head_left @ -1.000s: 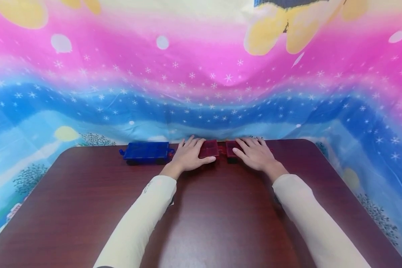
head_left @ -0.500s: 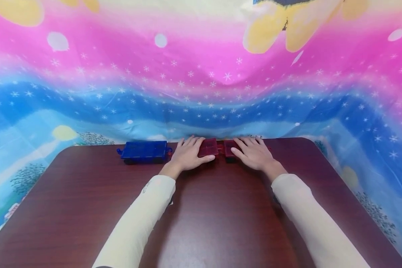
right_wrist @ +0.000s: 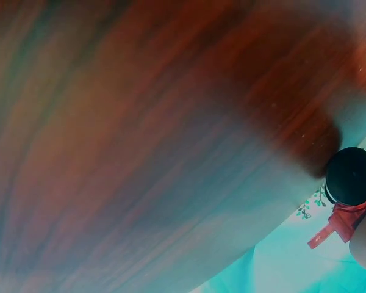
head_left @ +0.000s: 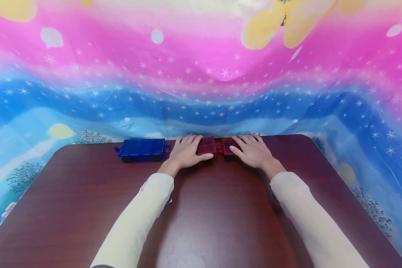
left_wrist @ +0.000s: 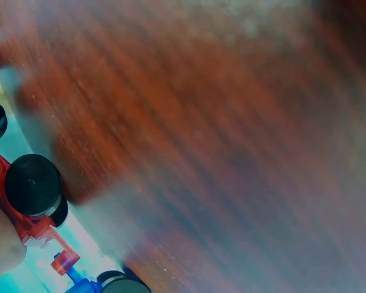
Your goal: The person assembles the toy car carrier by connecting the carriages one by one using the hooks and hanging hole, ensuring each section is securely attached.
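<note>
Two see-through red toy train cars with black wheels stand in a row near the table's far edge. My left hand (head_left: 184, 152) lies over the left red train car (head_left: 206, 146), fingers stretched forward and thumb along its near edge. Over the right red train car (head_left: 228, 145) rests my right hand (head_left: 254, 150), its fingers spread and its thumb on top. A red coupling (head_left: 219, 147) sits between the two. To the left is a blue train car (head_left: 142, 147). In the left wrist view a red hook (left_wrist: 64, 261) meets a blue coupling piece (left_wrist: 79, 284).
The dark brown wooden table (head_left: 201, 223) has rounded far corners. Right behind the cars hangs a patterned cloth (head_left: 201, 93) in pink and blue, which also runs along both sides. A red coupling bar (right_wrist: 322, 235) sticks out from the right car's end.
The head view has shifted slightly, so everything sits a little higher and farther left in it. Both hands stay on the red train cars, which look unmoved on the table.
</note>
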`<state>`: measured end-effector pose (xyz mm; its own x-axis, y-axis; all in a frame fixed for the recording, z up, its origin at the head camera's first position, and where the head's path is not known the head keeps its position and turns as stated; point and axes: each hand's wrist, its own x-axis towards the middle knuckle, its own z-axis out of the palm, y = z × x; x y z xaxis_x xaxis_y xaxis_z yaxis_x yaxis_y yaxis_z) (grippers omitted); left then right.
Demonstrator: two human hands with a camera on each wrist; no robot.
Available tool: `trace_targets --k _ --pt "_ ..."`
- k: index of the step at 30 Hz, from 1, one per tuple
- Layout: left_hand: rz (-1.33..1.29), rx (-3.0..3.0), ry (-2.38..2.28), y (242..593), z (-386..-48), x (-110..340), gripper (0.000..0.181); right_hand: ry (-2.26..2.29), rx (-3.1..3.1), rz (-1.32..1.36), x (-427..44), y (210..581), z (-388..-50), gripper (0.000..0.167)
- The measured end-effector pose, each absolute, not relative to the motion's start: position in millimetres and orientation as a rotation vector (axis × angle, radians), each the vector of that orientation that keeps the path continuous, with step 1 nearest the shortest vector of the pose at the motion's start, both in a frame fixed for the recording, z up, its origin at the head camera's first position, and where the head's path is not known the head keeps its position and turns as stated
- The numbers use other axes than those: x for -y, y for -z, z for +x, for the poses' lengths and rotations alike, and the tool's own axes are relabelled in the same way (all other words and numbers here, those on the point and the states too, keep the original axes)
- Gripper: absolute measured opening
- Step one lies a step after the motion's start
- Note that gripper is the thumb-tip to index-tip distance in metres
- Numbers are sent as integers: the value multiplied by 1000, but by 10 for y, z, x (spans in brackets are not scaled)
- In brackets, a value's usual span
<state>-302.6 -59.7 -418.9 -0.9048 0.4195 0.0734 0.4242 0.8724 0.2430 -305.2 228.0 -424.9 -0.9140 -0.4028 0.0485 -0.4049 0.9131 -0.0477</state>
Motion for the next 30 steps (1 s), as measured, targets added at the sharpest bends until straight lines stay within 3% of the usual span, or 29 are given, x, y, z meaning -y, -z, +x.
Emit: trace_targets --k 30 --pt "-727 3058 294 4188 -3069 601 99 -99 3019 628 -2329 4244 -3031 75"
